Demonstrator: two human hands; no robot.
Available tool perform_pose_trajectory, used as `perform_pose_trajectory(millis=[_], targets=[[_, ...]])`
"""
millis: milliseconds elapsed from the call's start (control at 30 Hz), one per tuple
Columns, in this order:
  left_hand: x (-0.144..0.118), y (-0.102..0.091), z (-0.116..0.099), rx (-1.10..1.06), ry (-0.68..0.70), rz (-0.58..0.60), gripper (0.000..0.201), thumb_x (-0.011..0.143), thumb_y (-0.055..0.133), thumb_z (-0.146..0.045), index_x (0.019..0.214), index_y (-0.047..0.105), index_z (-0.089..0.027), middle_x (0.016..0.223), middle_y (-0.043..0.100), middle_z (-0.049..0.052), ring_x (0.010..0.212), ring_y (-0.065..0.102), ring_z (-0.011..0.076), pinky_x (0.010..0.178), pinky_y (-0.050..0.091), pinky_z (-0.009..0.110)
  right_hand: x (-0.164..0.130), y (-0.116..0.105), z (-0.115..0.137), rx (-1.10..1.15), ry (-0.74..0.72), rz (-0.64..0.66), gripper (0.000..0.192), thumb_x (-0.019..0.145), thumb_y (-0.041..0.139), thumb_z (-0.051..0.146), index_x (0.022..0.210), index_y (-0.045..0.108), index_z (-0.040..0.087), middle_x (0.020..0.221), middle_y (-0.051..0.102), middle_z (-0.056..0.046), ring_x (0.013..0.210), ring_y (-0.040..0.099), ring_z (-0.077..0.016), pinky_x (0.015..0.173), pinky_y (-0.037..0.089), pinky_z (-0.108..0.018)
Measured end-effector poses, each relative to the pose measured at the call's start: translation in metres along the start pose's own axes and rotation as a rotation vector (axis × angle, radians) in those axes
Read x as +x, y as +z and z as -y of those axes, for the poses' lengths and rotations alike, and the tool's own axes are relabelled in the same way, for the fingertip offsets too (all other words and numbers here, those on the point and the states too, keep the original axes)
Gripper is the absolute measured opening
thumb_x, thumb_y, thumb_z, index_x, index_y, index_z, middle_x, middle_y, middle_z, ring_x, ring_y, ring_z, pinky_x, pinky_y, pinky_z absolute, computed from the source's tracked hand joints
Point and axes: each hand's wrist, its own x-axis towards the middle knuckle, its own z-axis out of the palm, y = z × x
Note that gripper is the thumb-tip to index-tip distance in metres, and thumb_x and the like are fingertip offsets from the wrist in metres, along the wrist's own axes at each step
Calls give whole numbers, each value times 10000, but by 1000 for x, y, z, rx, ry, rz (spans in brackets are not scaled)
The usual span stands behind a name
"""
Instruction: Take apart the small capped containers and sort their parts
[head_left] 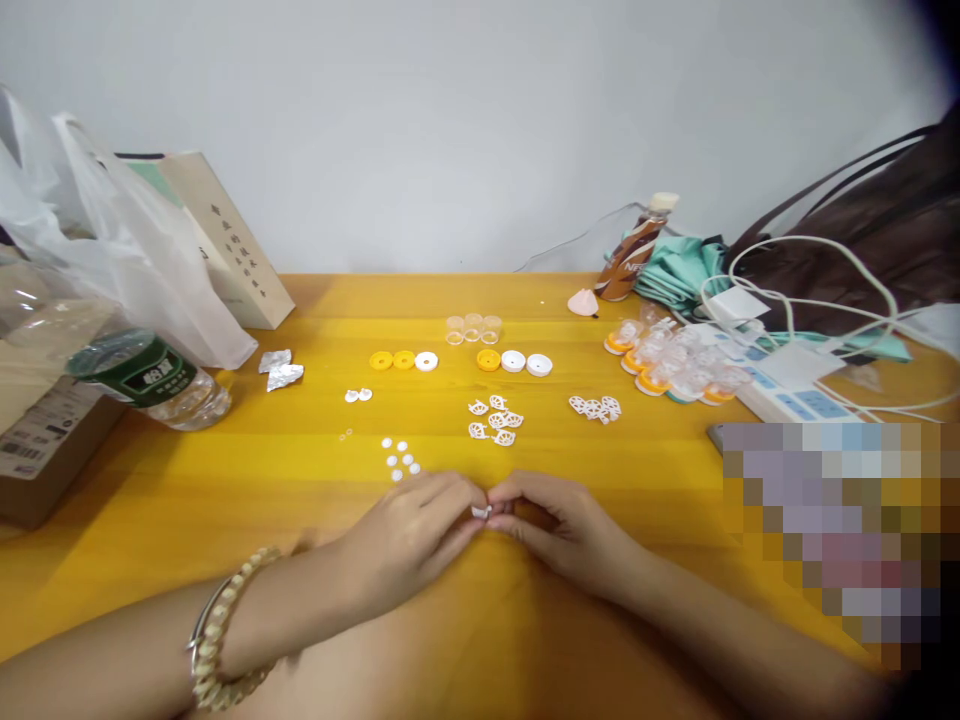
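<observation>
A small white plastic part (480,512) is pinched between the fingertips of my left hand (416,530), which wears a beaded bracelet. At the part's right end, the thumb and fingers of my right hand (574,525) close on it too. Just beyond my left hand lie several small white discs (402,446). Farther off are two white round pieces (358,395) and several white openwork pieces (496,420), with another group of white openwork pieces (595,407) to the right. Yellow and white rings (403,360), yellow and white round caps (513,361) and clear cups (472,328) form rows behind.
At right, several clear-topped pieces with coloured bases (654,380) lie beside a power strip (787,395) with tangled cables. A brown drink bottle (634,255) stands behind. On the left are a lying water bottle (150,380), crumpled foil (283,375), a plastic bag (150,240) and boxes.
</observation>
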Motion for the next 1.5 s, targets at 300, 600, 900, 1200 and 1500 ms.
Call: perform_pose_trajectory(millis=[300, 600, 900, 1200, 1500], targets=[[23, -78, 37, 385, -66, -137, 196, 890, 428, -190, 995, 591, -162, 945, 605, 77, 851, 586, 170, 760, 476, 296, 4, -99, -34, -637, 115, -673, 157, 825, 532, 284, 918, 610, 185, 907, 664, -96, 821, 602, -218, 740, 469, -358], [9, -153, 126, 435, -617, 166, 137, 737, 550, -292, 786, 639, -200, 772, 698, 25, 695, 637, 198, 629, 456, 267, -18, -171, -81, -1179, 595, -636, 334, 777, 487, 309, 1004, 605, 95, 880, 632, -182, 905, 549, -309, 743, 405, -388], [15, -136, 124, 438, -542, 288, 198, 745, 526, -356, 795, 653, -212, 779, 700, 23, 683, 627, 186, 586, 415, 238, -21, -174, -87, -1184, 592, -560, 235, 749, 479, 247, 913, 608, 139, 841, 632, -155, 849, 552, -283, 717, 400, -353], [17, -129, 129, 427, -452, 179, 168, 763, 506, -300, 777, 636, -196, 787, 692, 24, 724, 639, 165, 651, 452, 229, -21, -166, -70, -1063, 573, -727, 272, 685, 582, 293, 908, 480, 174, 848, 579, -102, 763, 519, -232, 652, 384, -324], [17, -117, 141, 283, -423, 100, 189, 807, 470, -273, 893, 626, -209, 901, 697, 29, 821, 650, 181, 759, 485, 277, -19, -156, -46, -949, 472, -867, 321, 652, 615, 324, 857, 395, 213, 830, 492, -44, 692, 489, -190, 615, 403, -320]])
